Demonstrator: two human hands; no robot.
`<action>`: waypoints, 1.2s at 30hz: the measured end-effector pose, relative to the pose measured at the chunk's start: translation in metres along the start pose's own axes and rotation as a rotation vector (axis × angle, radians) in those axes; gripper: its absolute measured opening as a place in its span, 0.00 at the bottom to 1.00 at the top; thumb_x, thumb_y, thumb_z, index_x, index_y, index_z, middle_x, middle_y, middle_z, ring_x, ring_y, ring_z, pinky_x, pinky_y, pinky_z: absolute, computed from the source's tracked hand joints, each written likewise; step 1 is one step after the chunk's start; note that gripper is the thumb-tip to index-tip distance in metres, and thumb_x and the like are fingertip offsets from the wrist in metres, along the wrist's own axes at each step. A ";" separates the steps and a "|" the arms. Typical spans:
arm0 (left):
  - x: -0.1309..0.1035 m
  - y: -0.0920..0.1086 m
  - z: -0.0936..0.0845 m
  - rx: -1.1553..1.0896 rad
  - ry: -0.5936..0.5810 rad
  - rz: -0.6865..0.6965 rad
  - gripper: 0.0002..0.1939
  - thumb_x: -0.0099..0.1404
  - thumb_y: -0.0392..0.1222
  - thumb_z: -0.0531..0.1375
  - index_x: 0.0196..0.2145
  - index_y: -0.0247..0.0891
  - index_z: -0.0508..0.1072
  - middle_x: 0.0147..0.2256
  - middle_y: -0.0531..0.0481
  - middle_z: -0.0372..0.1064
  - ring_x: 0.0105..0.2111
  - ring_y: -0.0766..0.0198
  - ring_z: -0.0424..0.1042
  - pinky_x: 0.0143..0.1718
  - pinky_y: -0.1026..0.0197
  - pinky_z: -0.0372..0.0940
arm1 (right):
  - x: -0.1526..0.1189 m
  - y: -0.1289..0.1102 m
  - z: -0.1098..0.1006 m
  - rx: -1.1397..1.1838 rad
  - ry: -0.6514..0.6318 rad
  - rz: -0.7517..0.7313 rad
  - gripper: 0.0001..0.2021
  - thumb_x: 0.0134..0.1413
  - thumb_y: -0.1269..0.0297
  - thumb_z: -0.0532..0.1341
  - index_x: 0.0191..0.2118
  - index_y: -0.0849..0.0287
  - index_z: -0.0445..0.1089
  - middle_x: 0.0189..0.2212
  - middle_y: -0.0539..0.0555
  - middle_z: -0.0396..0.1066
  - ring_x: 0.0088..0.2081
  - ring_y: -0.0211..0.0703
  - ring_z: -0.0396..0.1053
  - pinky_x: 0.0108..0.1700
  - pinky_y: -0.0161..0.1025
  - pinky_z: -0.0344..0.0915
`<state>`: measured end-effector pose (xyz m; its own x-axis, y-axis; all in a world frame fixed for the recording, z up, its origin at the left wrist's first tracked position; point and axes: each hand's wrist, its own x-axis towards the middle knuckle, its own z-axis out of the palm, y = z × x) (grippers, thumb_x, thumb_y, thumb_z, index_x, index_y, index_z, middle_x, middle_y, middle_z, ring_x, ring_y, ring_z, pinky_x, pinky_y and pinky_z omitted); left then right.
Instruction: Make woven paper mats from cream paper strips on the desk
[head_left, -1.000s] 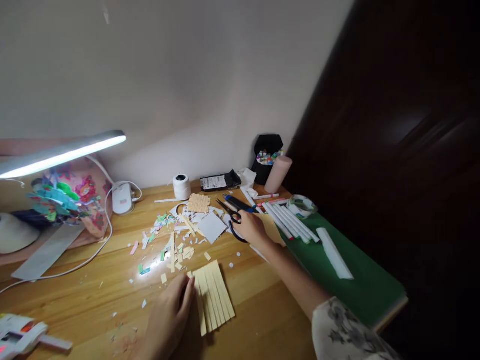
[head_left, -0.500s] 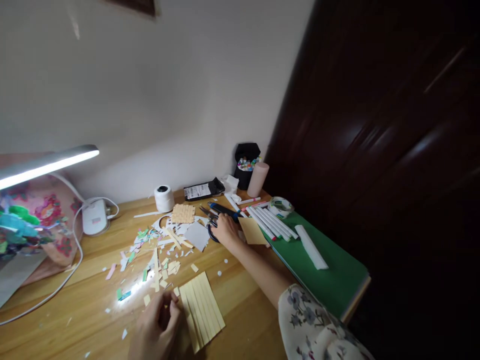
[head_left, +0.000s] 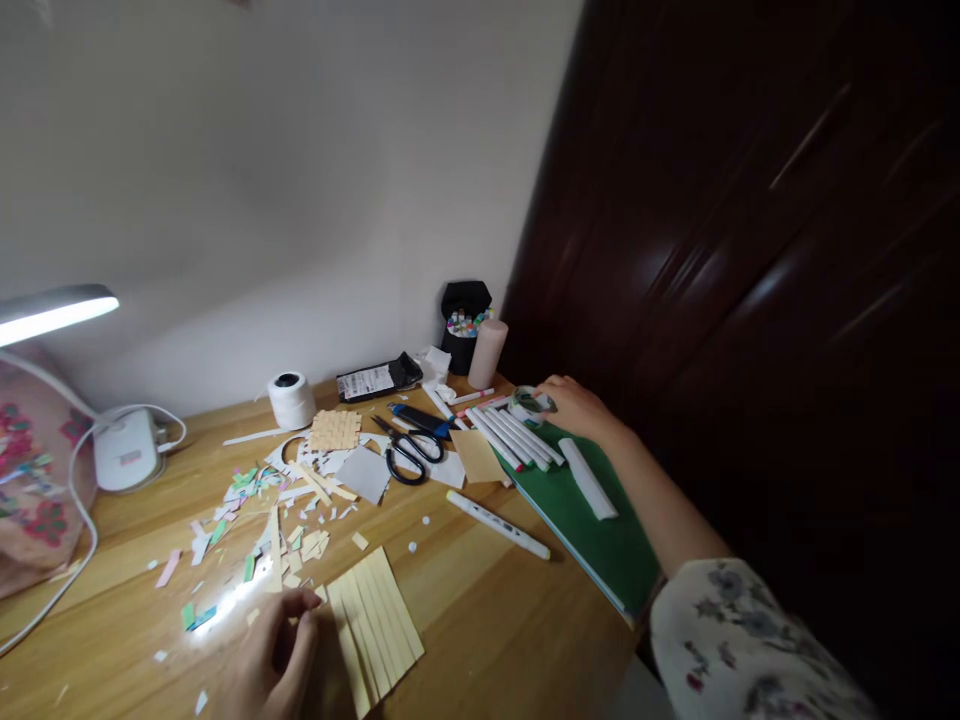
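The green-and-white tape roll (head_left: 531, 404) lies at the back of the green board, with the fingers of my right hand (head_left: 574, 405) closed on its right rim. My left hand (head_left: 274, 650) rests on the table at the lower left, its fingers curled in and nothing visible in them. Just right of it is a cream paper sheet (head_left: 379, 625) cut into long strips. Black-handled scissors (head_left: 406, 455) lie with their blades slightly apart. A white marker (head_left: 499, 525) lies across the middle of the table.
Paper scraps (head_left: 247, 500) spread left of centre, near a woven square (head_left: 336, 430) and a thread spool (head_left: 291, 401). White markers (head_left: 517, 435) and a white roll (head_left: 587, 478) lie on the green board (head_left: 600, 545). A pink cylinder (head_left: 488, 354) stands at the back.
My right hand has left the scissors and moved right to the tape roll. The white marker, earlier hidden under my forearm, now shows. The view has turned right; my left hand stays beside the strips.
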<state>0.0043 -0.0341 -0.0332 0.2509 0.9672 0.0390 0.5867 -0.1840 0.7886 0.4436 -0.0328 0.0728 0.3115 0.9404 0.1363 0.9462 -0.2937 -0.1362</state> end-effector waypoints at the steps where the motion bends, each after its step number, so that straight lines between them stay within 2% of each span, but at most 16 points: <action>1: 0.001 0.000 -0.001 0.000 0.000 0.002 0.19 0.59 0.59 0.52 0.35 0.40 0.68 0.31 0.51 0.73 0.31 0.56 0.72 0.33 0.59 0.67 | -0.001 0.016 -0.002 0.002 -0.042 -0.047 0.17 0.44 0.74 0.66 0.43 0.60 0.72 0.44 0.58 0.69 0.49 0.50 0.64 0.49 0.41 0.60; 4: 0.004 0.000 -0.002 0.008 0.008 -0.002 0.18 0.58 0.58 0.53 0.33 0.41 0.69 0.30 0.51 0.74 0.31 0.55 0.73 0.32 0.59 0.67 | 0.001 0.043 0.004 0.015 -0.129 -0.146 0.20 0.38 0.76 0.69 0.42 0.58 0.73 0.46 0.55 0.70 0.50 0.48 0.63 0.52 0.40 0.59; 6: 0.005 0.002 -0.002 0.016 0.029 -0.008 0.18 0.57 0.59 0.53 0.32 0.41 0.69 0.29 0.51 0.74 0.31 0.55 0.73 0.31 0.59 0.67 | 0.005 0.051 0.012 0.028 -0.152 -0.168 0.15 0.43 0.76 0.67 0.41 0.59 0.73 0.45 0.56 0.70 0.51 0.48 0.63 0.53 0.41 0.59; 8: 0.006 0.003 -0.001 0.026 0.053 -0.015 0.18 0.56 0.59 0.53 0.31 0.41 0.69 0.30 0.51 0.74 0.32 0.54 0.73 0.32 0.58 0.67 | 0.012 0.057 0.020 0.049 -0.166 -0.169 0.10 0.53 0.70 0.62 0.43 0.60 0.71 0.46 0.57 0.69 0.49 0.47 0.65 0.51 0.45 0.62; 10: 0.005 0.004 -0.001 0.032 0.065 -0.015 0.18 0.56 0.58 0.53 0.31 0.41 0.69 0.30 0.50 0.74 0.33 0.54 0.73 0.34 0.57 0.67 | 0.018 0.062 0.024 0.088 -0.180 -0.162 0.12 0.59 0.64 0.58 0.48 0.60 0.67 0.48 0.57 0.67 0.46 0.46 0.67 0.47 0.48 0.66; 14: 0.004 0.004 -0.001 0.035 0.058 -0.014 0.16 0.56 0.57 0.54 0.31 0.42 0.69 0.30 0.51 0.73 0.32 0.55 0.72 0.34 0.58 0.66 | 0.024 0.075 0.028 0.214 -0.180 -0.129 0.15 0.60 0.62 0.57 0.51 0.60 0.64 0.49 0.57 0.66 0.45 0.46 0.68 0.44 0.49 0.68; 16: 0.004 0.004 -0.001 0.032 0.054 -0.013 0.16 0.56 0.56 0.54 0.31 0.42 0.69 0.30 0.51 0.73 0.32 0.55 0.72 0.33 0.58 0.66 | 0.024 0.079 0.030 0.293 -0.133 -0.090 0.13 0.59 0.62 0.58 0.47 0.62 0.67 0.46 0.56 0.68 0.43 0.45 0.69 0.43 0.47 0.69; 18: 0.005 0.005 -0.002 0.027 0.056 -0.003 0.15 0.56 0.56 0.54 0.30 0.42 0.69 0.29 0.52 0.73 0.32 0.55 0.72 0.33 0.58 0.66 | 0.023 0.082 0.033 0.379 -0.051 -0.043 0.11 0.57 0.61 0.59 0.38 0.65 0.70 0.37 0.55 0.73 0.38 0.43 0.71 0.41 0.42 0.68; 20: 0.006 0.005 -0.002 0.024 0.061 0.011 0.15 0.56 0.55 0.55 0.30 0.42 0.69 0.29 0.52 0.74 0.32 0.55 0.72 0.33 0.59 0.66 | 0.022 0.081 0.036 0.465 0.053 -0.001 0.12 0.55 0.59 0.60 0.30 0.64 0.69 0.28 0.54 0.74 0.33 0.41 0.72 0.37 0.37 0.68; 22: 0.006 0.005 -0.001 0.017 0.070 0.021 0.14 0.56 0.55 0.55 0.30 0.42 0.70 0.29 0.52 0.74 0.32 0.56 0.72 0.33 0.59 0.66 | 0.020 0.076 0.038 0.542 0.176 0.031 0.13 0.54 0.57 0.58 0.29 0.63 0.67 0.26 0.55 0.74 0.30 0.40 0.71 0.35 0.36 0.67; 25: 0.005 0.002 0.001 0.010 0.080 0.025 0.13 0.58 0.54 0.54 0.31 0.42 0.70 0.30 0.52 0.73 0.32 0.56 0.72 0.33 0.60 0.65 | 0.012 0.054 0.036 0.643 0.364 0.049 0.15 0.55 0.54 0.56 0.31 0.63 0.67 0.28 0.56 0.73 0.29 0.39 0.70 0.33 0.36 0.66; 27: 0.002 0.003 0.002 0.004 0.071 0.043 0.13 0.59 0.53 0.54 0.31 0.41 0.69 0.30 0.52 0.72 0.33 0.57 0.72 0.34 0.60 0.65 | 0.000 0.026 0.034 0.703 0.440 0.019 0.15 0.54 0.54 0.57 0.31 0.62 0.67 0.27 0.54 0.71 0.29 0.40 0.68 0.32 0.36 0.65; 29: -0.002 0.009 0.001 -0.004 0.043 0.078 0.13 0.61 0.52 0.53 0.33 0.41 0.69 0.31 0.51 0.72 0.33 0.58 0.71 0.35 0.60 0.64 | -0.021 -0.013 0.031 0.760 0.451 -0.063 0.12 0.51 0.55 0.61 0.30 0.61 0.68 0.28 0.53 0.69 0.30 0.40 0.67 0.31 0.36 0.64; 31: -0.008 0.021 -0.003 -0.028 -0.031 0.096 0.14 0.63 0.52 0.51 0.36 0.40 0.69 0.32 0.50 0.71 0.32 0.58 0.70 0.34 0.60 0.63 | -0.048 -0.055 0.029 0.816 0.396 -0.216 0.10 0.49 0.57 0.63 0.27 0.58 0.69 0.28 0.51 0.68 0.32 0.40 0.68 0.32 0.35 0.65; 33: -0.013 0.037 -0.007 -0.116 -0.157 0.097 0.16 0.66 0.53 0.49 0.36 0.39 0.69 0.33 0.48 0.70 0.34 0.59 0.68 0.36 0.60 0.62 | -0.076 -0.097 0.028 0.865 0.325 -0.541 0.07 0.53 0.62 0.63 0.27 0.57 0.71 0.26 0.50 0.67 0.30 0.38 0.67 0.31 0.34 0.64; 36: -0.020 0.057 -0.011 -0.379 -0.355 -0.018 0.23 0.68 0.56 0.44 0.37 0.38 0.71 0.34 0.47 0.70 0.31 0.62 0.66 0.34 0.62 0.60 | -0.105 -0.144 0.034 0.904 0.274 -0.859 0.05 0.51 0.62 0.65 0.30 0.56 0.71 0.27 0.50 0.67 0.27 0.35 0.67 0.30 0.32 0.64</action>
<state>0.0244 -0.0626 0.0179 0.5277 0.8387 -0.1347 0.2892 -0.0283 0.9568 0.2711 -0.0835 0.0445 -0.2584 0.6712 0.6947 0.4887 0.7112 -0.5054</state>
